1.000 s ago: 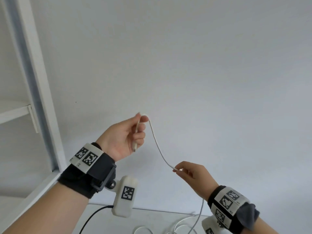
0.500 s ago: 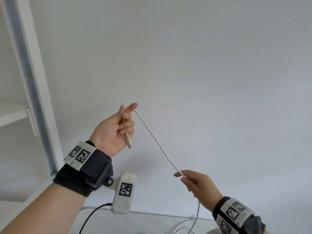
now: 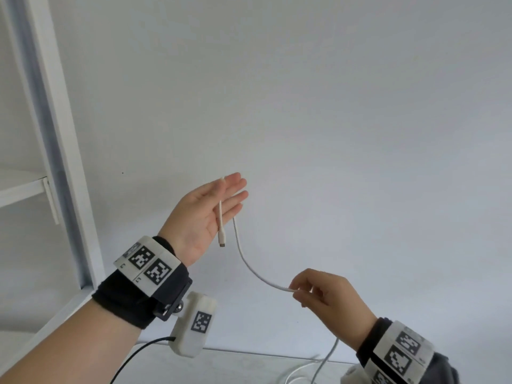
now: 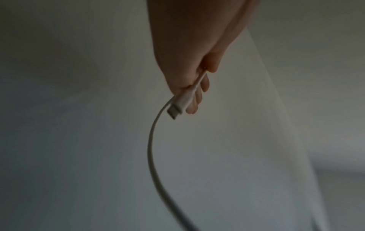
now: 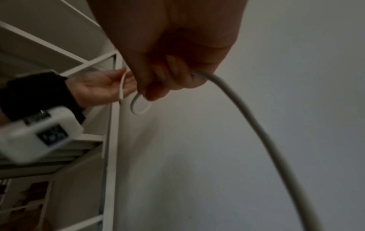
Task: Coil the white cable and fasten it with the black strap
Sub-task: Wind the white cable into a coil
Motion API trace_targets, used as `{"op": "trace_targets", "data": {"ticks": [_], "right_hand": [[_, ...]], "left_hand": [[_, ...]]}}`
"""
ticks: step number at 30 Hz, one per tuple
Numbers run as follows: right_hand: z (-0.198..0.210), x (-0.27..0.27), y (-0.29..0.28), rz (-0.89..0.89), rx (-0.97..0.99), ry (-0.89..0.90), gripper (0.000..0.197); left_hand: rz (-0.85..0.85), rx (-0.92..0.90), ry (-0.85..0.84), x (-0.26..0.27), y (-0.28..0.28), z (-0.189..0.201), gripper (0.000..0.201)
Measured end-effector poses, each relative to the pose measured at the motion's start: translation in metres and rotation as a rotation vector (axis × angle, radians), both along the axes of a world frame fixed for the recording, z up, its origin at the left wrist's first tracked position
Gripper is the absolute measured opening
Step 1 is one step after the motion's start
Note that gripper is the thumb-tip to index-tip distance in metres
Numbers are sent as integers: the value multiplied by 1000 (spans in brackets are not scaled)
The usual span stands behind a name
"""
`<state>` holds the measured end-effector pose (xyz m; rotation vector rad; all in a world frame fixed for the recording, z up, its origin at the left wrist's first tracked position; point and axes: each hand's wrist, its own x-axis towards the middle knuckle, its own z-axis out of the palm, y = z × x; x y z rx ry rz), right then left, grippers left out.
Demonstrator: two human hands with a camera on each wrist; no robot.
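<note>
The white cable [image 3: 249,266] sags in the air between my two hands in front of the wall. My left hand [image 3: 221,198] is raised with the palm toward me and the fingers straight. The cable's end lies across those fingers, and its plug [image 3: 222,241] dangles below the palm. In the left wrist view the thumb presses the cable [image 4: 152,140] against the fingers just above the plug [image 4: 178,104]. Lower right, my right hand [image 3: 302,289] pinches the cable between thumb and forefinger. The rest of the cable [image 5: 256,125] drops to the table. No black strap is in view.
A white shelf frame [image 3: 55,134] stands at the left, close to my left forearm. The table's back edge [image 3: 249,353] runs along the bottom, with loose loops of the cable [image 3: 304,372] on it. A black wire [image 3: 133,358] hangs from the left wrist camera.
My left hand's fingers have uncurled and straightened, and the palm has turned toward me. The cable between my hands, stretched straight half a second ago, now hangs slack.
</note>
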<state>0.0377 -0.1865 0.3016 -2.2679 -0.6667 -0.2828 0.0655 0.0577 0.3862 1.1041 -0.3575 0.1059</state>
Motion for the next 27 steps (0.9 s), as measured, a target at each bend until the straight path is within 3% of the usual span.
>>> {"op": "trace_targets", "data": {"ticks": [4, 9, 12, 21, 24, 27], "right_hand": [[37, -4, 15, 72, -35, -180, 8], [79, 5, 26, 86, -11, -329, 6], [93, 11, 31, 80, -14, -369, 6], [108, 23, 46, 15, 100, -320, 8], [103, 27, 43, -4, 164, -232, 7], [89, 34, 34, 48, 181, -33, 8]], "left_hand": [[-34, 200, 18, -7, -10, -6, 43], [-150, 388, 61, -18, -16, -14, 41], [-208, 407, 94, -24, -17, -15, 39], [-257, 440, 136, -35, -20, -21, 34], [-212, 341, 116, -37, -17, -18, 27], [-216, 182, 116, -36, -13, -12, 21]]}}
